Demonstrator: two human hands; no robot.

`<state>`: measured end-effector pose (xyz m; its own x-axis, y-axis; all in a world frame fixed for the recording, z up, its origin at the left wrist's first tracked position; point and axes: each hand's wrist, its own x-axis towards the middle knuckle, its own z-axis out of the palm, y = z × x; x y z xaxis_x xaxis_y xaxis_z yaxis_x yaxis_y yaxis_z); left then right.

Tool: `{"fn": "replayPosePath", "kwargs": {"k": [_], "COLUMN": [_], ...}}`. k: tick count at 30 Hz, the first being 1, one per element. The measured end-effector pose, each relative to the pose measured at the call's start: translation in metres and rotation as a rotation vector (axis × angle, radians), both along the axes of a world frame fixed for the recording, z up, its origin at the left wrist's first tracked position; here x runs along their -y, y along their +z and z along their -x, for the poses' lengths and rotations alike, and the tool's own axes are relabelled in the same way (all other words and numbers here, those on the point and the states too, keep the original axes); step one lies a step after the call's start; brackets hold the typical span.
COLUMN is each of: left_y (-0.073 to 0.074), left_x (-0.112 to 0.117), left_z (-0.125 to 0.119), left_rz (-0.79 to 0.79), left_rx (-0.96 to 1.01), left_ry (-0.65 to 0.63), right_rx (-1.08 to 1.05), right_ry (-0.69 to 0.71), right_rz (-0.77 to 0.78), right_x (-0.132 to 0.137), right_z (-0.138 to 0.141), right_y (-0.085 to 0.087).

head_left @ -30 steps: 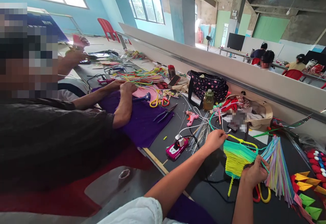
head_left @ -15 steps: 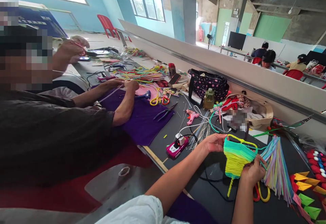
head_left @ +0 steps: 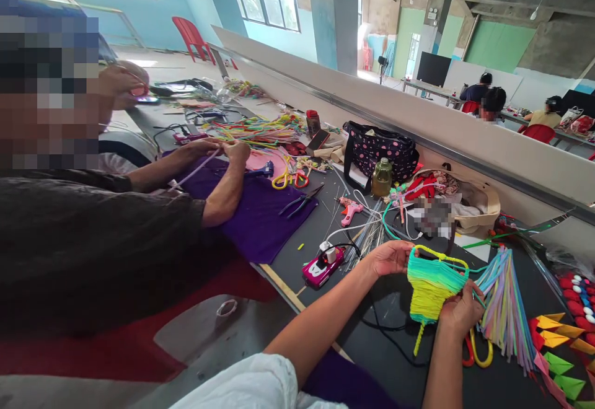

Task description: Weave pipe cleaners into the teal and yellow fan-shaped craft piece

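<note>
A yellow-and-turquoise chenille-stem piece (head_left: 424,296), wound in close rows, is held up over the dark table. It has a yellow loop along its top and a yellow twisted stem hanging below. My left hand (head_left: 394,258) pinches its upper left corner between thumb and fingers. On the lower right edge, my right hand (head_left: 461,311) is closed, with its thumb up; a thin turquoise strand shows by its fingers. Scissors with red and yellow handles (head_left: 484,352) lie partly hidden behind my right wrist. Just right of that hand lies a bundle of pastel strips (head_left: 506,310).
Left of my arms are a magenta power strip (head_left: 320,269) with cords, a pink glue gun (head_left: 349,212) and pliers (head_left: 302,201) on purple cloth. Behind stand a green bottle (head_left: 382,177) and a dotted bag (head_left: 367,149). A co-worker's hands (head_left: 227,152) work at the left.
The view has shifted slightly. Both my hands keep hold of the chenille piece in nearly the same position. The co-worker's hands have hardly moved.
</note>
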<state>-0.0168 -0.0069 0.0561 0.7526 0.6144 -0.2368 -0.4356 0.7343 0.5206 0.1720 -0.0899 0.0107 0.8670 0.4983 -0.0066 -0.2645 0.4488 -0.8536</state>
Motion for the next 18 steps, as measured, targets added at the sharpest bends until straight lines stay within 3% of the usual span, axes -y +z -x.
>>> {"fn": "replayPosePath", "kwargs": {"k": [5,15,18], "left_y": [0.0,-0.003,-0.004], "left_x": [0.002,0.004,0.002], "left_z": [-0.003,-0.017,-0.019], "left_rz": [-0.06,-0.148,-0.127], "left_rx": [0.039,0.151,0.125], "left_ry": [-0.023,-0.078,-0.043], "right_rx": [-0.106,-0.057,-0.053], "right_ry": [0.046,0.176,0.18], "right_rz": [0.015,0.015,0.021], "right_x": [-0.002,-0.007,-0.007], "right_z": [-0.003,-0.005,-0.006], "right_y": [-0.007,-0.015,-0.016]}}
